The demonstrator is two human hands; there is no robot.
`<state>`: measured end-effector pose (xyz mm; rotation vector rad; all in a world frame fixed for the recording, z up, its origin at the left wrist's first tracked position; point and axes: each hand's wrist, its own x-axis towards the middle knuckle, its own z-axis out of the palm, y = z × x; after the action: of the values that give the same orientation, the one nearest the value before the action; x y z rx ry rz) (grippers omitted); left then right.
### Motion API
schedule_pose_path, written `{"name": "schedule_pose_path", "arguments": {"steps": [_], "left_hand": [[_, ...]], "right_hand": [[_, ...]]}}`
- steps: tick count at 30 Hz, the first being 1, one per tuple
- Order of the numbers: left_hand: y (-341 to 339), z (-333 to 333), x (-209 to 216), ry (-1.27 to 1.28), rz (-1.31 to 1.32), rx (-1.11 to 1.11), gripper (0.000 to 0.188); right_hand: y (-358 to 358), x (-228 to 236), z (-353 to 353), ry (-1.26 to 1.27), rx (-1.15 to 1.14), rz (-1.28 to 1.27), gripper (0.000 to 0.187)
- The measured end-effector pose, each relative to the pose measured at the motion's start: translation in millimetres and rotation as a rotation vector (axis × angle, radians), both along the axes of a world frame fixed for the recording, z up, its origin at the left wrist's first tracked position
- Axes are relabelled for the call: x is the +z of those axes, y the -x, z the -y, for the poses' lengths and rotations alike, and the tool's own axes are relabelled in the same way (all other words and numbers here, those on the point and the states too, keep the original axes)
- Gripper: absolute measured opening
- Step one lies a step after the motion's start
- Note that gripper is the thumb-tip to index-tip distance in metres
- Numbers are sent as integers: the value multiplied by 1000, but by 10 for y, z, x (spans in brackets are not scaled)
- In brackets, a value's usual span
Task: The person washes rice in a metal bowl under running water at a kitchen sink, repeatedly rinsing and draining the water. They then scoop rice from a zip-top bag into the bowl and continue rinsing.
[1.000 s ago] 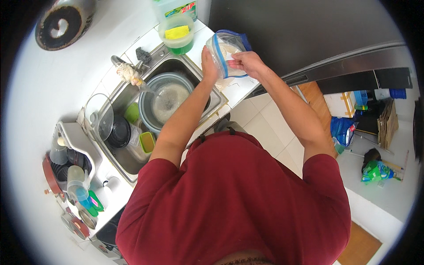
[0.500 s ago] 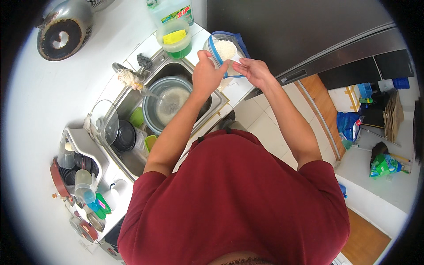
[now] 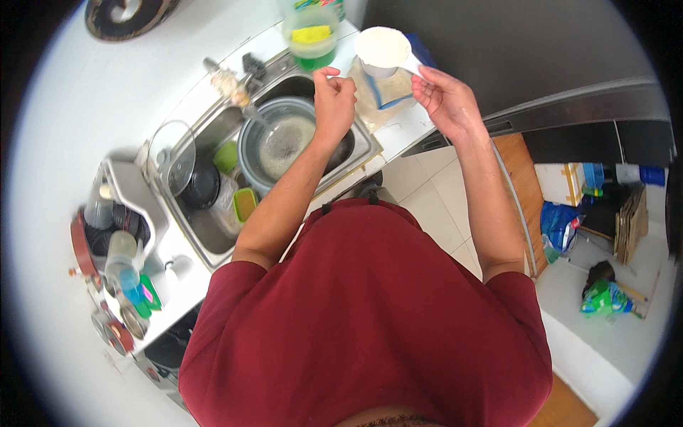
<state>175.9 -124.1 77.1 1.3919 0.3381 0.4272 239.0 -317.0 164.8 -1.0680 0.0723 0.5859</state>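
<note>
While the right hand is pinching the scoop by its handle near the top centre of the frame, presumably for holding the white grains level over the plastic bag, the left hand is hovering empty beside them, fingers loosely curled.

Scoop, just past 12 o'clock: smooth white plastic; fill matt, fine-grained. Bag, 1 o'clock: clear, wrinkled plastic film. Panel, 2 o'clock: dark, satin sheen. Cardboard, 3 o'clock: matt, brown. Shirt, 6 o'clock: soft matt cloth. Sink, 10 o'clock: dull metal. Lid, 10 o'clock: glossy, see-through, glass-like.
</note>
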Motion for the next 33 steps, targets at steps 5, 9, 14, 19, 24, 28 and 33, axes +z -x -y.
{"name": "schedule_pose_path", "arguments": {"steps": [5, 9, 14, 19, 24, 28, 33], "left_hand": [[969, -243, -387, -195, -252, -125, 27], [1812, -415, -674, -190, -447, -80, 26], [2297, -582, -812, -193, -577, -41, 29], [2408, -719, -775, -286, -564, 6, 27], [2280, -777, -715, -312, -585, 10, 27], [2056, -684, -598, -314, -539, -45, 25], [1688, -518, -434, -326, -462, -31, 23]], "right_hand": [[335, -58, -598, 149, 101, 138, 24], [718, -739, -1138, 725, 217, 755, 19], [927, -1823, -1407, 1114, 580, 1486, 10], [1024, -2290, -1288, 1076, 757, 1663, 11], [1073, -2340, -1184, 1029, 682, 1679, 14], [1114, -2269, -1170, 1055, 746, 1583, 12], [1061, -1607, -1086, 941, 518, 1457, 11]]}}
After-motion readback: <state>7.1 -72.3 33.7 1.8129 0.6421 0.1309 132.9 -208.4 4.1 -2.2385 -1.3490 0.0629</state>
